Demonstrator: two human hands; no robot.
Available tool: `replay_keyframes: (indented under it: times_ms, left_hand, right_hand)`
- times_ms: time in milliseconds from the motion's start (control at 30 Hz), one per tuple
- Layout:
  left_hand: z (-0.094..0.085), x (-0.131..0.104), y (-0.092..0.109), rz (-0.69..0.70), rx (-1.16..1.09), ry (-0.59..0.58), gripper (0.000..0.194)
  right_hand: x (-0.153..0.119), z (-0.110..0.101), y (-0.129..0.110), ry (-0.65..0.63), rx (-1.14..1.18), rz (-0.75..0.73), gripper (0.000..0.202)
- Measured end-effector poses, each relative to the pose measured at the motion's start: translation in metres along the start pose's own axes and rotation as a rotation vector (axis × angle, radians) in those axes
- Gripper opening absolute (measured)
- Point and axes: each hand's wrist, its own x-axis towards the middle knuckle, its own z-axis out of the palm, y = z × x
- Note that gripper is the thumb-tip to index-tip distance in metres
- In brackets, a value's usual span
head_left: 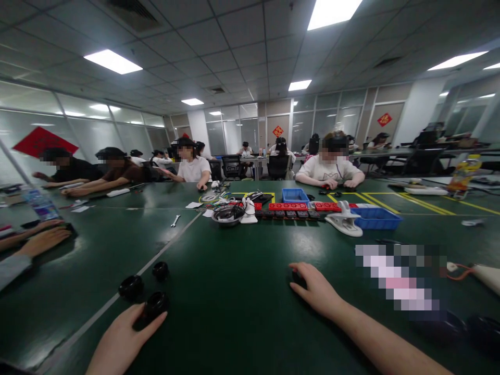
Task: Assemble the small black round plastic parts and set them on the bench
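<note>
My left hand [127,333] is at the lower left, its thumb and fingers around a black round part [156,303] on the green table [234,312]. Two more black round parts stand just beyond it, a larger one [131,287] and a smaller one [160,271]. Right of centre, my right hand [314,286] rests on the table with its fingers curled round a small black object [299,279], mostly hidden by the hand.
Mid-table lie a wrench [175,221], a black bowl with cables [227,214], red power strips [287,207], a white clamp [346,220] and blue trays [377,217]. Another person's hands [42,239] are at the left. More black round parts [484,330] sit lower right.
</note>
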Motion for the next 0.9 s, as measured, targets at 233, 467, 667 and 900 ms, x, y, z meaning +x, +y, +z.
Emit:
replay_keyframes:
  times_ms: [233,467,667,900]
  left_hand:
    - [0.038,-0.011,0.105,0.379,-0.183,-0.269,0.043]
    - [0.108,0.032,0.254,0.637,-0.044,-0.203,0.034]
    - [0.137,0.046,0.277,0.738,-0.080,-0.189,0.037]
    - [0.131,0.078,0.267,0.828,-0.479,-0.442,0.075]
  right_hand:
    - [-0.001,-0.002,-0.005,0.116,0.166,0.083,0.034]
    - [0.023,-0.008,0.009,0.490,0.343,0.178,0.033]
    - [0.048,0.002,0.038,0.552,0.529,0.320,0.046]
    - [0.053,-0.004,0.054,0.130,0.696,0.239,0.055]
